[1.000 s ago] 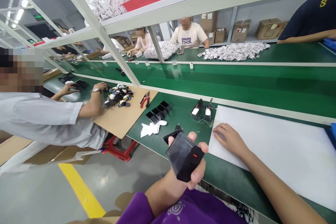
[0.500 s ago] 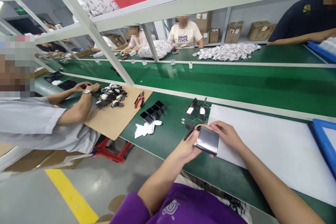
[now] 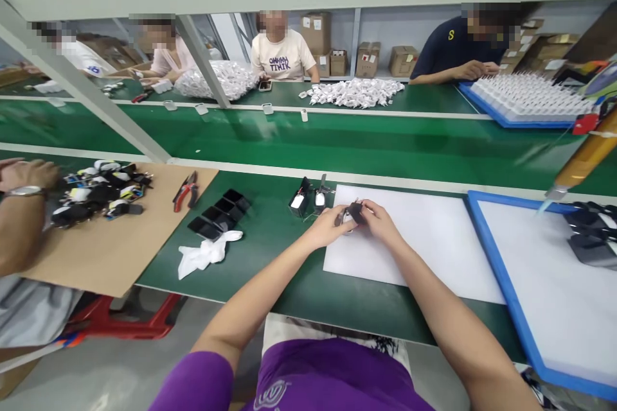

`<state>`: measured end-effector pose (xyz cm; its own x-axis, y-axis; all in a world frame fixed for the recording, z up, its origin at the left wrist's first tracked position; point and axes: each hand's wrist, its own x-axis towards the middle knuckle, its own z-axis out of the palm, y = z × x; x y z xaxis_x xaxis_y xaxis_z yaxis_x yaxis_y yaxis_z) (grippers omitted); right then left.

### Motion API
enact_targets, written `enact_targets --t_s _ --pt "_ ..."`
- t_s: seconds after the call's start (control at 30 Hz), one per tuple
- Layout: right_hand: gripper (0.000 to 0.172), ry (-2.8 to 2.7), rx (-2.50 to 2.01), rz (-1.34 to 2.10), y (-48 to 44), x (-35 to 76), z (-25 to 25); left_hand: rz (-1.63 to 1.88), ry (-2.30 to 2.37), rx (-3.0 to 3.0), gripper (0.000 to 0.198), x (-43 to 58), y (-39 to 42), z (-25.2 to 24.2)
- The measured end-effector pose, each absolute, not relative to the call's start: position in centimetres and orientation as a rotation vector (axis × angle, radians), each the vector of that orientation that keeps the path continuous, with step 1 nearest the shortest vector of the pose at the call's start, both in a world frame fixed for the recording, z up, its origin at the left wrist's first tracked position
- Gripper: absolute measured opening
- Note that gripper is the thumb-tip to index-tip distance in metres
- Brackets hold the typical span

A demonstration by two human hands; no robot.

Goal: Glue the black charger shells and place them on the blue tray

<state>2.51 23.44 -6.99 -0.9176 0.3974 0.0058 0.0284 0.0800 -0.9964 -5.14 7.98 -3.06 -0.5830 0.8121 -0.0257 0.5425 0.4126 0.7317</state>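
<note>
Both my hands meet over the left part of a white sheet (image 3: 424, 237). Between them is a black casing (image 3: 355, 212) with something pale at its underside; blur and fingers hide its details. My left hand (image 3: 326, 228) grips it from the left, fingers closed round it. From the right, my right hand (image 3: 380, 221) pinches its edge with thumb and fingers. Just beyond my left hand, a black casing with a white insert (image 3: 299, 201) and a similar black unit (image 3: 320, 198) stand on the green table, with thin wires showing.
Left lie a row of black casings (image 3: 219, 214), a crumpled white cloth (image 3: 205, 253) and red-handled pliers (image 3: 186, 192) on brown board. A blue-rimmed tray (image 3: 501, 289) stands right, below a hanging yellow tool (image 3: 585, 157). A green conveyor (image 3: 241, 141) runs behind; co-workers sit around.
My view has swung right, bringing the blue-rimmed tray into sight. The casing has turned in my hands, from its broad shiny face to a narrower dark side, and sits over the white sheet.
</note>
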Motion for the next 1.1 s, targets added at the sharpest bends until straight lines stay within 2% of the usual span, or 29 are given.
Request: enact_targets --t_s 0.17,0.5,0.73,1.1 --pt "0.031 -2.021 -0.435 2.068 22.9 2.4 -7.3 1.006 2.281 1.150 0.051 -5.2 7.8 -3.7" --pt "0.021 -1.982 -0.354 2.137 23.7 3.1 -5.6 1.045 2.172 1.056 0.059 -4.6 8.0 -4.0" --pt "0.028 -2.017 -0.234 2.222 23.7 3.3 -5.4 1.045 2.094 1.066 0.067 -4.5 7.1 -4.2" --pt "0.029 -2.020 -0.251 2.230 23.9 3.1 -5.8 1.065 2.058 1.029 0.065 -4.4 6.7 -4.2"
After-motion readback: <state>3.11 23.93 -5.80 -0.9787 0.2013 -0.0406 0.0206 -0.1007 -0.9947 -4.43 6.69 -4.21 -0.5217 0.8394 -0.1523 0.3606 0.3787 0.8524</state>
